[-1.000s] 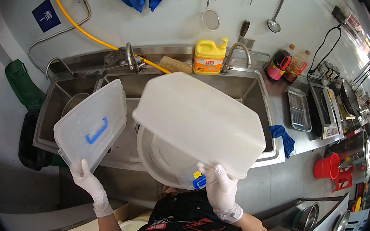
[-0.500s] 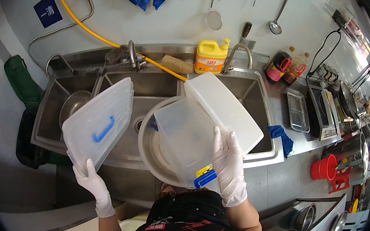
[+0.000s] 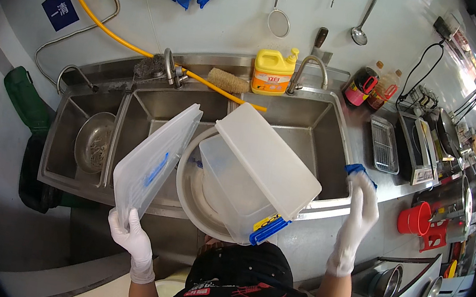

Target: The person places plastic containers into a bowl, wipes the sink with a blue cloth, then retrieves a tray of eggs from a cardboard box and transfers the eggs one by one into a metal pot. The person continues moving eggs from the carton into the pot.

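My left hand (image 3: 131,241), in a white glove, grips a translucent lid (image 3: 152,161) with a blue clip by its lower corner. The lid stands tilted over the sink edge. My right hand (image 3: 355,224), also gloved, reaches to a blue cloth (image 3: 356,168) at the counter's front edge, fingers stretched out over part of it; whether they touch it I cannot tell. Between my hands, a clear plastic box (image 3: 232,190) with a blue latch leans in a round basin (image 3: 184,201). A white plastic box (image 3: 269,159) lies slanted across it.
A steel sink (image 3: 177,104) runs along the wall; its left basin holds a metal bowl (image 3: 94,141). Behind stand a yellow detergent jug (image 3: 273,72), a brush (image 3: 227,80) and faucets. A wire-racked tray (image 3: 384,145) and bottles (image 3: 362,84) are at right. A red bucket (image 3: 414,218) stands below.
My right hand has left the boxes and moved right to the blue cloth. The lid in my left hand has shifted right and turned more edge-on. The white box has slid slightly left and down.
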Motion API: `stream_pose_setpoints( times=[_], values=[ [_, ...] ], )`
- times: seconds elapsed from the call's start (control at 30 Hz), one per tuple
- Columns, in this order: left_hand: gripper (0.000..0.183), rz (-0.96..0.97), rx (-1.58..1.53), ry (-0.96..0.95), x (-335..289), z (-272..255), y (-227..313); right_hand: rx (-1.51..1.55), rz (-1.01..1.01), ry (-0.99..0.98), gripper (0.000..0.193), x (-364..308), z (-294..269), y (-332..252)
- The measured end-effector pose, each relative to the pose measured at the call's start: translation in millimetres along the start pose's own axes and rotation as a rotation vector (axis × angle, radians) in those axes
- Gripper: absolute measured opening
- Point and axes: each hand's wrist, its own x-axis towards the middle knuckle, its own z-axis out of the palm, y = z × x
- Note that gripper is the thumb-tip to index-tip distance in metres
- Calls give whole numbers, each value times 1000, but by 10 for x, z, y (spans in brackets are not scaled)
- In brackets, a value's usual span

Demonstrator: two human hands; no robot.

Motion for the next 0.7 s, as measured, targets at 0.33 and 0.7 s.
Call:
stream_pose_setpoints(
  times=[0.33, 0.7],
  values=[
    [18, 99, 145, 42, -120, -200, 166, 377, 483, -364, 62, 556, 260, 1293],
    [28, -154, 27, 51, -557, -343, 794, 145, 415, -453, 46, 739, 250, 1229]
  ],
)
